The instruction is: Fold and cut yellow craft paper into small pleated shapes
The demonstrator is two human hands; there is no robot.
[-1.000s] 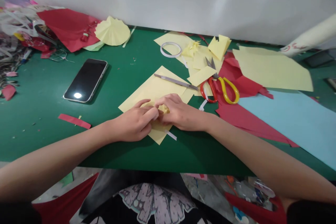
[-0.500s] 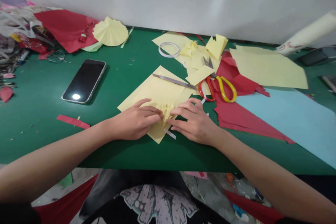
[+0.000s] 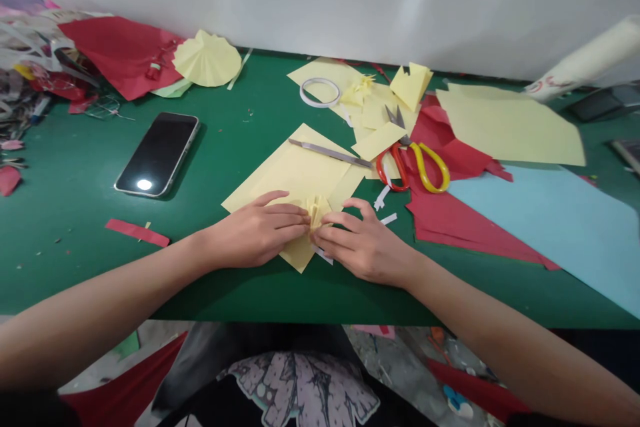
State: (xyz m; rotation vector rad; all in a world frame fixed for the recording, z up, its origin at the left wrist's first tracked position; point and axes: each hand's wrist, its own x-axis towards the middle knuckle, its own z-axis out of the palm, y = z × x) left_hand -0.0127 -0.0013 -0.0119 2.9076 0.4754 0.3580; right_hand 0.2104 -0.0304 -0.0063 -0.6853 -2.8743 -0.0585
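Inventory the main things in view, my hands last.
Pleated piece: one, yellow, centre
Base paper: layers unclear, yellow, beneath
Blade: one, silver, atop that
Scissors: one, red and yellow handles, right
Ring: one, white, rear centre
Scraps: several, yellow, near ring
Phone: one, black, left
Fan: one, yellow, rear left
Paper pieces: several, red, left and right
Broad sheet: one, blue, right
Large paper: layers unclear, yellow, rear right
Roll: one, white, far right
Heap: one, multicoloured, far left
Table: one, green, underneath
Left hand: one, at pleated piece
Right hand: one, likewise

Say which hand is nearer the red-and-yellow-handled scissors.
Right: the right hand sits on the near side of the scissors, slightly left; the left hand is farther left.
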